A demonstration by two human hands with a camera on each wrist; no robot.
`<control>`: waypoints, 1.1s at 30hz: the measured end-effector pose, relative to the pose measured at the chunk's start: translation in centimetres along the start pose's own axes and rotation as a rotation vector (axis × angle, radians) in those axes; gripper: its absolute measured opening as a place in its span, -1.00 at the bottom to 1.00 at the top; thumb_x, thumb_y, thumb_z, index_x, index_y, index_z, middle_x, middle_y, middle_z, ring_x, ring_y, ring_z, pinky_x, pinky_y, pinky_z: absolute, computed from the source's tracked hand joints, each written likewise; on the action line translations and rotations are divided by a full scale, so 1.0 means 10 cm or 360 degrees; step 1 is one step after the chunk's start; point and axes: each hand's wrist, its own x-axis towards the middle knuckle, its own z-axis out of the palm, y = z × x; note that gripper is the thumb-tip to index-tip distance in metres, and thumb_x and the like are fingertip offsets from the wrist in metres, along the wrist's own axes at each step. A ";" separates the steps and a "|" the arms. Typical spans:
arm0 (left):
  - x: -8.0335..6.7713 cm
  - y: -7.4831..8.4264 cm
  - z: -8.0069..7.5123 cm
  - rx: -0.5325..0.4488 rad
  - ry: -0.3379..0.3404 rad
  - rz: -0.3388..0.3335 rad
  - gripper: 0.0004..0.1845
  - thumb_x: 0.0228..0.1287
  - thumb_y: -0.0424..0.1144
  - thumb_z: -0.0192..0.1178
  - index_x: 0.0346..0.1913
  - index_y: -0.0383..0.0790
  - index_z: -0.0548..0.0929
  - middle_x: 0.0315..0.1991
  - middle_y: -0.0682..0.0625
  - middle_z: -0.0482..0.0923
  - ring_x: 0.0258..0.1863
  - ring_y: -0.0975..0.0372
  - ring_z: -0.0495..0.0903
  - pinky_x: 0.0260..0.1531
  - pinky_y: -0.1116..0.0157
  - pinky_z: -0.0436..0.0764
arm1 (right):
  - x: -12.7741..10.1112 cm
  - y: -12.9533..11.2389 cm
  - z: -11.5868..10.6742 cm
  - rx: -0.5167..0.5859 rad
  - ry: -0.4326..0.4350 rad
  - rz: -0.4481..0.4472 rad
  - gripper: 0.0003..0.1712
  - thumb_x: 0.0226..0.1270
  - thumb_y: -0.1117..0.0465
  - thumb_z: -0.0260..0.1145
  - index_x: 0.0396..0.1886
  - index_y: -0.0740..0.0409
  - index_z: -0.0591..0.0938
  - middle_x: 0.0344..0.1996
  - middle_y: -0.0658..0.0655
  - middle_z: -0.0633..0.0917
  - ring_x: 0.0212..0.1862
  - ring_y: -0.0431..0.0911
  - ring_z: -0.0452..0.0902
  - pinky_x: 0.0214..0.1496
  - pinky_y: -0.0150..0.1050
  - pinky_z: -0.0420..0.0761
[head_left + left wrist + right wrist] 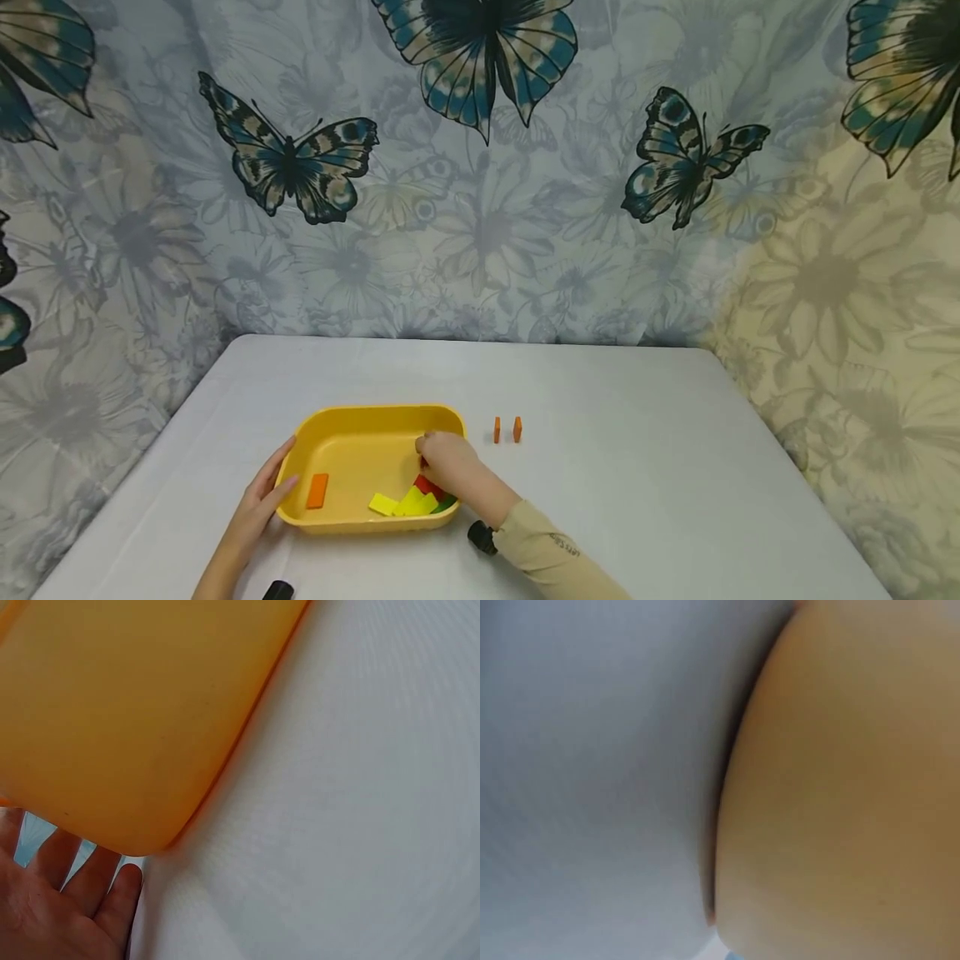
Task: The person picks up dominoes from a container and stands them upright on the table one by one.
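A yellow tray [352, 527] stands on the white table. My left hand [258, 496] holds its left side, the thumb over the rim and the fingers along the outer wall. In the left wrist view the fingers of the left hand [67, 900] lie against the tray's outside [135, 735]. My right hand [450, 467] reaches into the tray's right half with curled fingers, and a small red block [422, 461] shows at the fingertips, partly hidden. Below it lie another red block [429, 485], yellow blocks [408, 502] and a green block [444, 504]. An orange block [317, 491] lies at the left.
Two thin orange blocks [517, 429] stand upright on the table [637, 450], right of the tray and apart from each other. A butterfly-patterned wall covering [495, 233] rises behind the table's far edge. The right wrist view shows mostly the tray's outer wall [840, 787].
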 end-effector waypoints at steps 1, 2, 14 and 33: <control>0.00 0.00 0.00 0.0005 -0.0002 0.0001 -0.42 0.34 -0.22 -0.03 0.37 -0.17 0.08 0.34 0.02 0.00 0.16 0.59 0.02 -0.03 0.68 0.13 | -0.01 0.01 0.00 0.0048 0.0042 -0.0017 -0.88 0.09 0.18 0.34 -0.39 0.09 0.59 -0.54 -0.04 0.49 -0.54 -0.25 0.36 -0.48 -0.51 0.42; -0.01 0.00 0.00 0.0012 0.0001 0.0004 -0.42 0.34 -0.22 -0.03 0.37 -0.17 0.08 0.34 0.03 0.01 0.16 0.58 0.02 -0.03 0.68 0.12 | -0.02 0.02 0.00 0.0108 0.0083 -0.0036 -0.85 0.09 0.17 0.34 -0.36 0.10 0.59 -0.51 -0.03 0.51 -0.51 -0.25 0.38 -0.45 -0.52 0.43; 0.01 0.02 0.02 -0.0003 -0.0011 0.0020 -0.41 0.35 -0.21 -0.05 0.37 -0.21 0.05 0.36 -0.10 -0.05 0.18 0.55 0.00 -0.02 0.68 0.12 | -0.23 0.27 -0.08 0.1632 0.0688 -0.0118 -0.67 0.13 0.45 0.25 -0.07 0.36 0.51 -0.24 0.23 0.58 -0.20 -0.01 0.52 -0.13 -0.21 0.53; -0.01 0.01 0.01 0.0014 -0.0006 0.0109 -0.44 0.35 -0.28 -0.06 0.36 -0.24 0.07 0.34 0.04 0.03 0.16 0.59 0.03 0.00 0.67 0.11 | -1.01 1.30 -0.23 0.1642 0.0946 0.0566 -0.69 0.11 0.57 0.18 -0.11 0.57 0.45 -0.20 0.44 0.53 -0.13 0.24 0.46 -0.15 -0.39 0.49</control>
